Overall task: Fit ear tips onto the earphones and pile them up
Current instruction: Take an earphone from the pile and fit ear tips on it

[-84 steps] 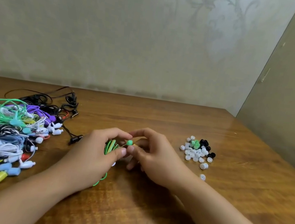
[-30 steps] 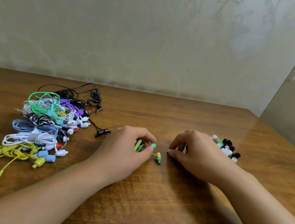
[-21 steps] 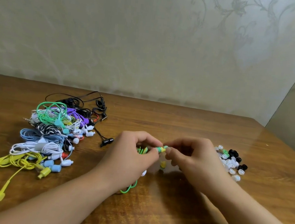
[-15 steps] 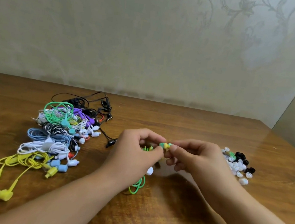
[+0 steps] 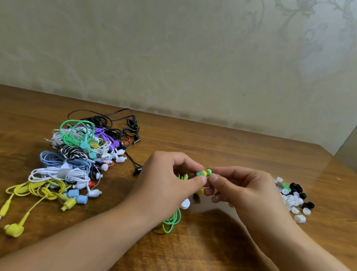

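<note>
The left hand (image 5: 167,185) is pinching a green earbud (image 5: 200,173) between thumb and forefinger, its green cable (image 5: 172,221) dangling below the palm onto the table (image 5: 202,262). The right hand (image 5: 245,188) is pinching a green ear tip (image 5: 208,172) against the earbud's end. The earphone pile (image 5: 73,163) is lying left of the earbud; the loose ear tips (image 5: 292,199) are lying to its right, just beyond the right hand.

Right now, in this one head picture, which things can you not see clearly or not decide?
- Green earbud in the head view: fingertips of the left hand and right hand cover the joint, so whether the ear tip is seated is unclear.
- Coiled green cable: mostly hidden under the left hand.
- Loose ear tips: partly behind the right hand, too small to count.
- Earphone pile: tangled; pairs inseparable.
</note>
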